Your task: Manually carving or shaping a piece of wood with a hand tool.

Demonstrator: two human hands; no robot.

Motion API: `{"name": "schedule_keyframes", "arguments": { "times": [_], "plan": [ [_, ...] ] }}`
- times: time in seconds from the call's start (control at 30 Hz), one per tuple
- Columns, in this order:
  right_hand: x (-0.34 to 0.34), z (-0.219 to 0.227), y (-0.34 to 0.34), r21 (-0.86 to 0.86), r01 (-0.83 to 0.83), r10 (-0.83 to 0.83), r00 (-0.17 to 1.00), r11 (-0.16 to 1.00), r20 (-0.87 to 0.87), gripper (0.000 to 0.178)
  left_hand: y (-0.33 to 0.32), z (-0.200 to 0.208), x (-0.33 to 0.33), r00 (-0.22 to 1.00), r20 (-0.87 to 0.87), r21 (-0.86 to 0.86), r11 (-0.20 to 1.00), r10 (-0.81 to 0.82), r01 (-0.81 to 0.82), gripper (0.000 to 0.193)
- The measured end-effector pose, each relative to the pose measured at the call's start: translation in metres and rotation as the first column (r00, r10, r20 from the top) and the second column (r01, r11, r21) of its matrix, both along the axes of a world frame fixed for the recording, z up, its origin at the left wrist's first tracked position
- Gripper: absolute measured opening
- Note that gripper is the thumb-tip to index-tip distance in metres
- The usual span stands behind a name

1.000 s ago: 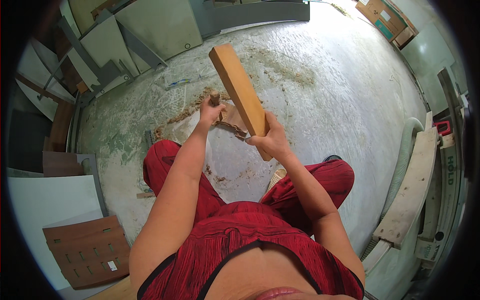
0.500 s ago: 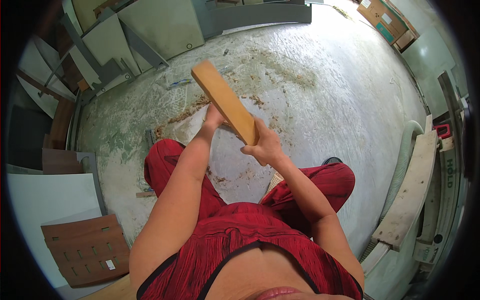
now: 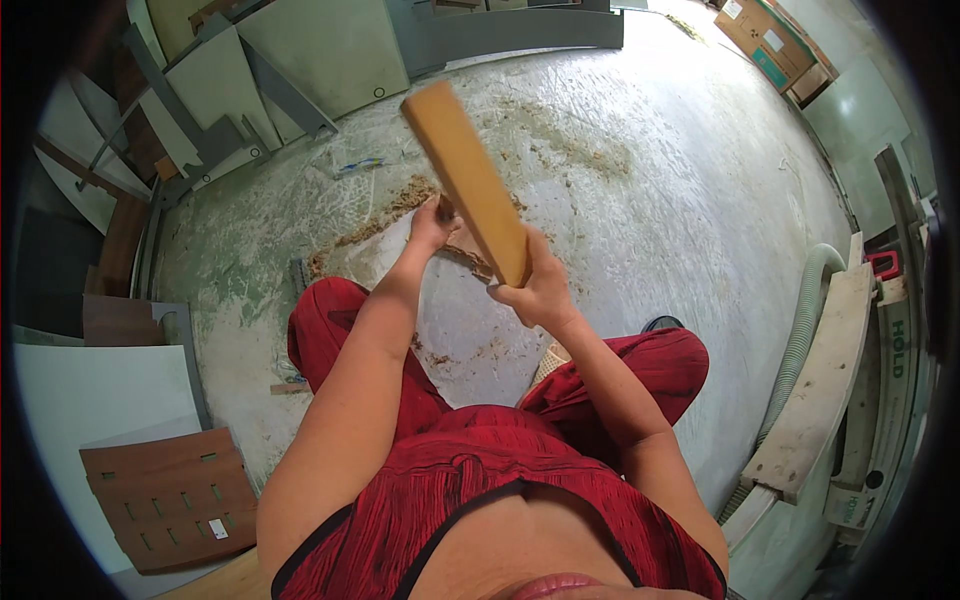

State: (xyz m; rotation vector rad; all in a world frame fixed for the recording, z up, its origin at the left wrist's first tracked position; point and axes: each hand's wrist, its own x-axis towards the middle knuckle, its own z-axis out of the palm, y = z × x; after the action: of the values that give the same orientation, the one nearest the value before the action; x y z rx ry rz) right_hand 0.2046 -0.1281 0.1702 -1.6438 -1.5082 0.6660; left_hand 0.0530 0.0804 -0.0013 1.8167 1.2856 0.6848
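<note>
My right hand (image 3: pixel 543 292) grips the lower end of a thick yellow-brown wooden block (image 3: pixel 466 180). The block is raised and tilted, its far end pointing up and left. My left hand (image 3: pixel 430 226) is low near the floor, just left of the block, with its fingers curled closed. A small dark bit shows at its fingertips, too little to name. Beside that hand a brown board (image 3: pixel 462 245) with a rough edge lies on the floor, partly hidden behind the block. Brown wood crumbs (image 3: pixel 412 192) lie around it.
Grey and white panels (image 3: pixel 320 70) lean at the back left. A slotted brown panel (image 3: pixel 170 500) is at the lower left. On the right are a long pale plank (image 3: pixel 815 380) and a ribbed hose (image 3: pixel 800 340). Cardboard boxes (image 3: pixel 775 45) stand at the far right.
The wooden block has swung up and slightly right in my right hand, standing steeper. My left hand shows more fully, and more of the brown board is uncovered.
</note>
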Motion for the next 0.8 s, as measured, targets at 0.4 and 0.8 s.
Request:
{"name": "schedule_keyframes", "arguments": {
  "times": [0.4, 0.8],
  "plan": [
    [0.006, -0.004, 0.003, -0.336, -0.028, 0.059, 0.995, 0.941, 0.081, 0.08, 0.017, -0.028, -0.025, 0.958, 0.283, 0.163, 0.987, -0.045, -0.001, 0.029],
    [0.02, -0.012, 0.0, -0.053, 0.05, -0.055, 0.995, 0.997, -0.088, 0.083, 0.01, -0.003, -0.024, 0.987, 0.102, -0.024, 0.992, 0.123, -0.121, 0.045]
  ]
}}
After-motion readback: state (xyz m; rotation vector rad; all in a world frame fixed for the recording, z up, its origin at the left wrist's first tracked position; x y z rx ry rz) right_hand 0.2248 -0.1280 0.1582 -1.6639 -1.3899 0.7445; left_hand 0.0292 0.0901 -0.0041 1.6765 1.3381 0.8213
